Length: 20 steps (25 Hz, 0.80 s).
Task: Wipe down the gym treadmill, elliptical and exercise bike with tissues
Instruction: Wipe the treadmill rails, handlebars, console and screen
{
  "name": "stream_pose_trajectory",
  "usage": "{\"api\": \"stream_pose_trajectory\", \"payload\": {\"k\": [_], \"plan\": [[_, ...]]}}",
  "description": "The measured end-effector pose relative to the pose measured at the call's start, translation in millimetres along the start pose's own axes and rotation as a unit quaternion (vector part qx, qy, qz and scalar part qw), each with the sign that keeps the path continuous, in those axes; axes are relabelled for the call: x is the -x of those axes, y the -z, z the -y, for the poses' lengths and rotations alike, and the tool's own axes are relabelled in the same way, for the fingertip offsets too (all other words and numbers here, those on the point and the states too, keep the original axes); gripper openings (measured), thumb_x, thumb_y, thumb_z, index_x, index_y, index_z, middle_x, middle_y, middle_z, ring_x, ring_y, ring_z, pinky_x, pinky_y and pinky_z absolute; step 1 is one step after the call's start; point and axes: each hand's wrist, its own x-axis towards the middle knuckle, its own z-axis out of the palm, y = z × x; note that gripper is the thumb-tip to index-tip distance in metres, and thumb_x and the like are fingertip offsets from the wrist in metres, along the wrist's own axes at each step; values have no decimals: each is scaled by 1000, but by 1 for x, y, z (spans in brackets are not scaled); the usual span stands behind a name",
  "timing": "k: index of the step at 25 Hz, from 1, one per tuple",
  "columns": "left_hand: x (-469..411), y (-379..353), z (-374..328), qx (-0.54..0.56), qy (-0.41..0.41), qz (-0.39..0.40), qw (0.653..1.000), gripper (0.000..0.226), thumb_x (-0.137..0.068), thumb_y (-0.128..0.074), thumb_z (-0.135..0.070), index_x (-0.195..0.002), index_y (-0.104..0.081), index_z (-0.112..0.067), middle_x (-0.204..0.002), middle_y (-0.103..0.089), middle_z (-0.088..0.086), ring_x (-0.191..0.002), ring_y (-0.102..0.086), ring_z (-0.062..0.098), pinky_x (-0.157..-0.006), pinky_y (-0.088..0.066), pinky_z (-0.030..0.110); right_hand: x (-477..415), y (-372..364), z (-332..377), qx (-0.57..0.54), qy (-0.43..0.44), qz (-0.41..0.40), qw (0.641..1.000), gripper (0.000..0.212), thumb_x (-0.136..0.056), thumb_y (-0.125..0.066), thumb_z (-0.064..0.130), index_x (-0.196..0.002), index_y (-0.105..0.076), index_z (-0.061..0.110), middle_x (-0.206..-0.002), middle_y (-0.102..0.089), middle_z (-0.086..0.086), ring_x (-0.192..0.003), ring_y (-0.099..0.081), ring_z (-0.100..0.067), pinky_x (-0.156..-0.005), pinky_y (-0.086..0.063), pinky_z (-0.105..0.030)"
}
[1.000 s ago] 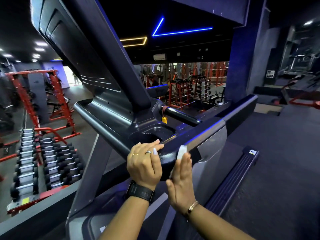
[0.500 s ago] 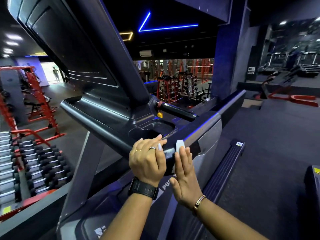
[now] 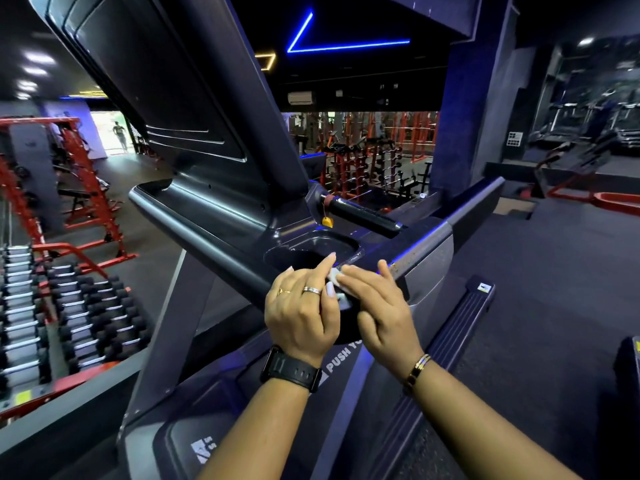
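Note:
I stand behind the dark treadmill console (image 3: 214, 209), whose screen back rises to the upper left. A small white tissue (image 3: 333, 278) lies on the console's near corner, beside the cup holder (image 3: 322, 244). My right hand (image 3: 377, 306) lies flat over the tissue and presses it to the surface with straight fingers; most of the tissue is hidden under them. My left hand (image 3: 301, 306), with rings and a black watch, rests on the console edge, its index finger stretched to the tissue's edge.
A black grip bar (image 3: 363, 213) with a yellow tag (image 3: 327, 221) juts out beyond the cup holder. A dumbbell rack (image 3: 69, 306) and red frames (image 3: 90, 188) fill the left. The treadmill's side rail (image 3: 464, 323) runs along the right; more treadmills stand far right.
My right hand has turned from upright against the console's side to flat on its top corner, bringing the tissue with it. My left hand stayed on the edge, its index finger now extended.

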Motion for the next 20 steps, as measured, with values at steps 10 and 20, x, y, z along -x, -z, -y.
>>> {"api": "stream_pose_trajectory", "payload": {"k": [10, 20], "plan": [[3, -2, 3, -34, -16, 8, 999, 57, -102, -23, -38, -113, -73, -12, -101, -74, 4, -90, -70, 26, -94, -49, 47, -5, 5, 2, 1, 68, 47, 997, 53, -101, -23, 34, -127, -62, 10, -137, -56, -3, -135, -44, -19, -117, -10, -51], [2, -1, -8, -35, 15, 9, 999, 55, -102, -24, -33, -100, -75, -14, -107, -73, 0, -98, -69, 24, -91, -47, 53, 17, -13, -20, -9, -57, 1, 998, 63, -100, -15, 49, -152, -24, 14, -159, -21, -9, -149, -11, -26, -119, 4, -45]]}}
